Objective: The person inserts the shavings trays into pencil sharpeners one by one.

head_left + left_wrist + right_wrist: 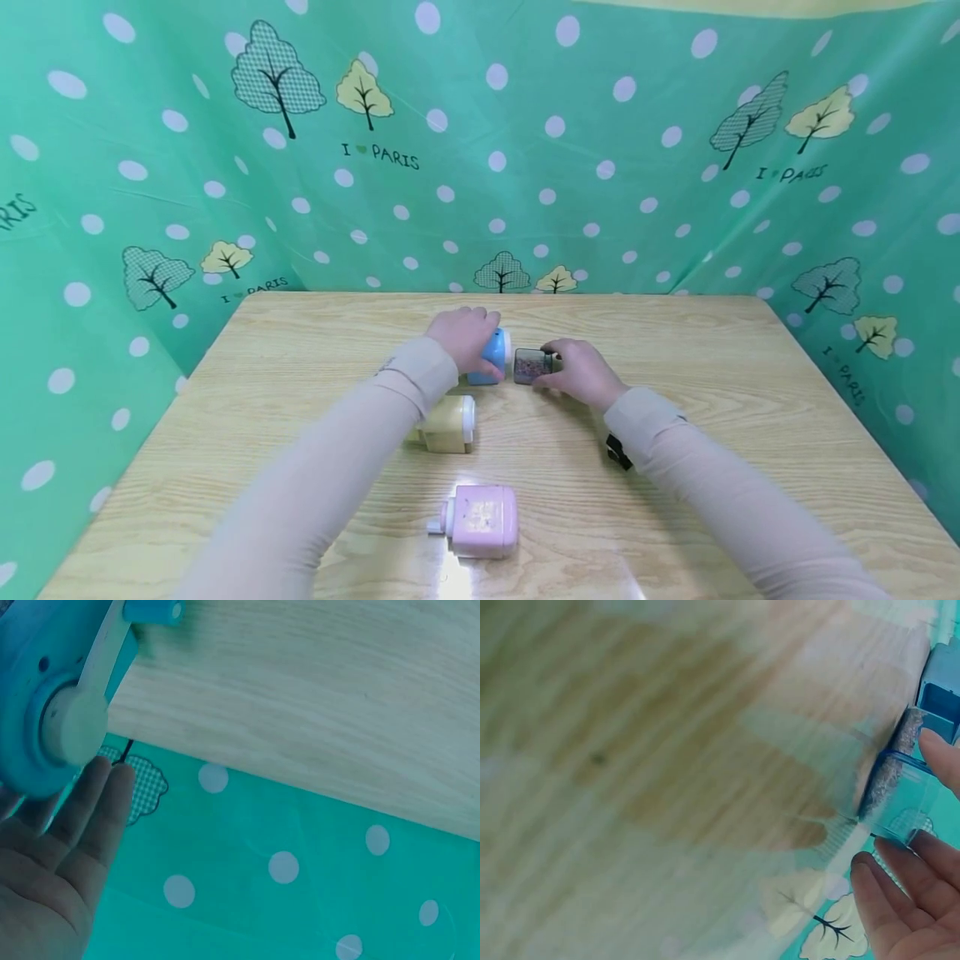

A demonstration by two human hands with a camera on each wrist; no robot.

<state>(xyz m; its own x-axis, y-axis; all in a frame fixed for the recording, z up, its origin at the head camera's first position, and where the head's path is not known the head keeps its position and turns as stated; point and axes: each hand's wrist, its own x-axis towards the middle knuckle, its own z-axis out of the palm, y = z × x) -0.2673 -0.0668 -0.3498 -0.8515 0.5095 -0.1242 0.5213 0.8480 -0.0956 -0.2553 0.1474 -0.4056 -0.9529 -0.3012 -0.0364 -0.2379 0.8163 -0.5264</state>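
Observation:
At the back middle of the table stands a blue crank pencil sharpener (492, 354), and my left hand (462, 337) grips it from the left. In the left wrist view its pale crank handle (79, 724) shows beside the fingers (105, 817). My right hand (585, 372) holds a clear shavings drawer (531, 367) between thumb and fingers, just right of the sharpener. Dark shavings lie in the drawer. The right wrist view shows the drawer (900, 787) apart from an opening in the blue body (940, 694).
A yellow sharpener (447, 425) lies nearer, partly behind the left forearm. Closer still is a pink sharpener (483, 521) with its crank to the left. A small black object (618, 452) shows beside the right sleeve. Green dotted cloth (525, 167) hangs around the wooden table (675, 333).

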